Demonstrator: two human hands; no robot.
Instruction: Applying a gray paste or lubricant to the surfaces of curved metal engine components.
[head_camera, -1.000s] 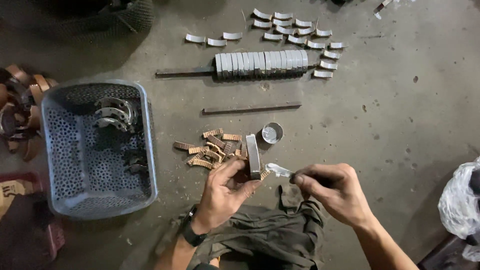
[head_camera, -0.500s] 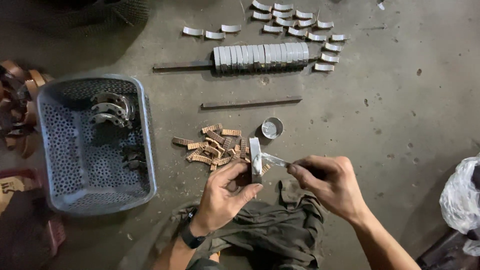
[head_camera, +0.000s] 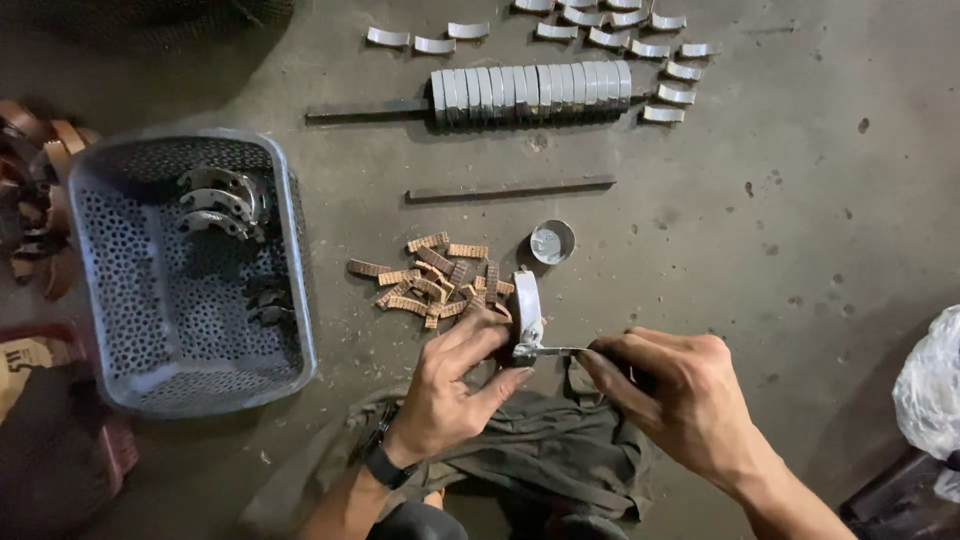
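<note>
Beside the grey basket (head_camera: 180, 270), the left hand (head_camera: 450, 385) grips a curved metal shoe (head_camera: 526, 305) upright, and the right hand (head_camera: 680, 400) clenches a blade (head_camera: 550, 351) against it. A slip could cut those fingers.

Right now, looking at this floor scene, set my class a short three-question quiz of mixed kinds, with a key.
1. True or false: the left hand holds a curved grey metal shoe upright.
2. Which lies nearest the pile of brown lining strips? A the small round metal tin B the white plastic bag C the long row of grey metal shoes on a bar
3. Fill in: the grey perforated plastic basket holds curved ____ parts.

Key: 1 true; 2 A; 3 metal
</note>
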